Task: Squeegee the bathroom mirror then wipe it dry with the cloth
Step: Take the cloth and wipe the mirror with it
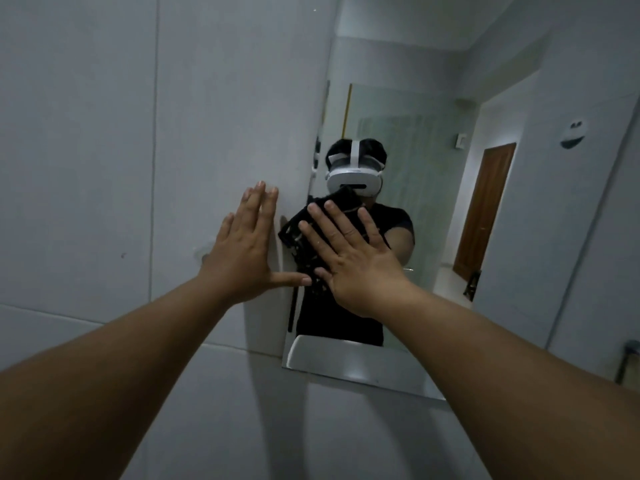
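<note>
Pressing upright dark cloth [304, 233] against mirror [433, 237], right hand [349, 258]

Frameless rectangular mirror [433, 209] mounted flat on pale tiled wall, black crumpled cloth [304, 233] pressed flat against its lower-left glass, partly covered.

arms [104, 375]: 2, bare, no sleeves | reflection: black short-sleeved shirt [398, 220] | white headset [355, 180]

Dim light; pale grey tiled wall [86, 150] with thin grout lines, white ceiling [433, 15].
</note>
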